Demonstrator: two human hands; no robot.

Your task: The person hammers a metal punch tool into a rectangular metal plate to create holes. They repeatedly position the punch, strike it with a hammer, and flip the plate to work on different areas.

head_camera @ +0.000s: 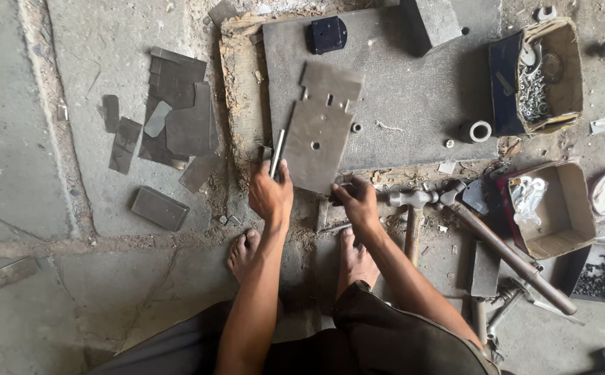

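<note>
Cut metal plate (318, 142): grey, notched, one round hole; lies on a larger steel slab (413, 90) on the floor. Left hand (270, 192): closed on a thin metal rod (276, 153) at the plate's left edge. Right hand (356, 200): fingers pinched at the plate's lower corner. Just right: two hammers (413, 208). Further right: cardboard boxes of washers (545, 76). Left: loose metal offcuts (177, 111).

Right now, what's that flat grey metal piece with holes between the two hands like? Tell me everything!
The flat metal plate looks like dull grey steel, roughly rectangular, with notches and small slots near its far end and one round hole in its middle. It lies tilted on a larger grey slab, its near edge overhanging. The left hand holds a thin rod along its left edge; the right hand is at its near corner.
</note>
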